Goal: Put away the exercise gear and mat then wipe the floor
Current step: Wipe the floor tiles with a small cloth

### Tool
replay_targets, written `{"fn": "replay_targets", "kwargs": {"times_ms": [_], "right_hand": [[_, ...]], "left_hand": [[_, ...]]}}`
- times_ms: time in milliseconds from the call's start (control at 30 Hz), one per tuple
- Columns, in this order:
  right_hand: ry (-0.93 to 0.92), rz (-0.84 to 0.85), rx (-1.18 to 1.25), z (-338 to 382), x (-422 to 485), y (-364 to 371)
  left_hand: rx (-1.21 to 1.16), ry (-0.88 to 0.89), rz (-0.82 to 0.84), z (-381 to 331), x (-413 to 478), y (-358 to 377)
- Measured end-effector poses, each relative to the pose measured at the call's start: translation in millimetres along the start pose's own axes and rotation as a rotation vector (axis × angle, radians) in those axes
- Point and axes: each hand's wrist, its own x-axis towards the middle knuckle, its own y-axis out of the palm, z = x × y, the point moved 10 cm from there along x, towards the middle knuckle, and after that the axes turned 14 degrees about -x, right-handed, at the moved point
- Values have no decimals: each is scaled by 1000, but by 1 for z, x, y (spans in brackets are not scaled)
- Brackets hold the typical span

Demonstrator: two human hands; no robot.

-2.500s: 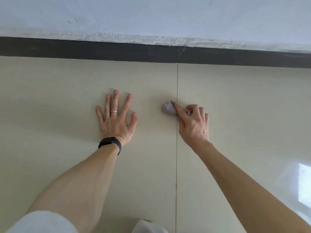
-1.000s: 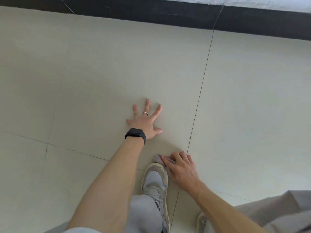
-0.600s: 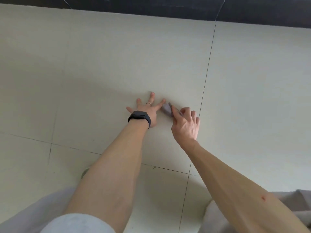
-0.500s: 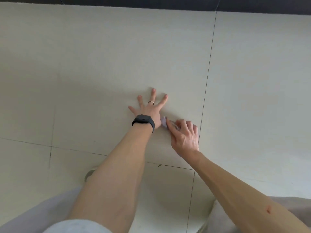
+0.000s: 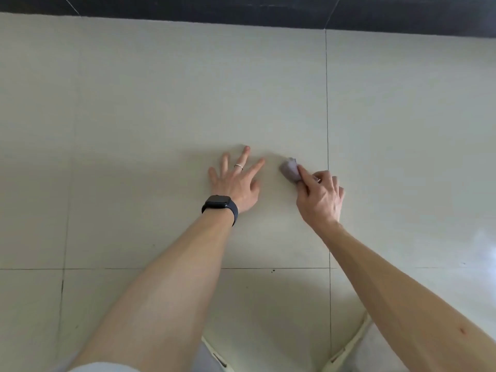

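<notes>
Two hands down on the floor [image 5: 161,103]. Left hand [image 5: 236,183] spread flat, bracing. Right hand [image 5: 320,197] pinches the wadded cloth [image 5: 290,170], which has swept from beside the left thumb out toward the grout line [image 5: 327,103]. Judged: wiping stroke under way.

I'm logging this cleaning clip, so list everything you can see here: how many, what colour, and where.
floor tiles: several, cream, filling the view, thin dark grout lines between them
skirting strip: one, black, along the top edge
cloth: one, grey-purple, crumpled, on the floor at the right fingertips
specks: a few, dark, by the grout line between the arms
shoes: parts of two, pale, bottom edge
watch: one, black, left wrist
ring: one, silver, left finger
left hand: flat on the tile, fingers spread
right hand: pinches the cloth against the floor
</notes>
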Motion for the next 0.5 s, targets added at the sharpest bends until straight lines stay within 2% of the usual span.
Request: {"fn": "replay_targets", "kwargs": {"times_ms": [67,100,133,233,300,333,367,400,467,500], "right_hand": [[101,-19,-11,5,-11,-1],[39,-43,-18,21,-27,-1],[-105,-40,-16,47,-50,2],[-758,37,-34,129,-132,21],[-967,15,-38,143,-132,17],[-964,-20,-61,140,-112,16],[-881,-55,-92,133,-81,14],[-700,-74,-109,119,-42,9],[-165,-68,-111,69,36,-4],[115,-36,-24,43,58,-6]], "left_hand": [[19,66,-29,12,0,-14],[21,59,-47,23,-1,-21],[18,20,-66,39,-1,-28],[23,-68,-72,76,-5,-40],[2,-81,-39,85,-10,-43],[-16,-100,-41,88,-12,-46],[-31,-119,-52,90,-13,-50],[-43,-131,-63,92,-14,-52],[-49,-131,-71,96,-15,-54],[-40,-124,-67,100,-15,-52]]}}
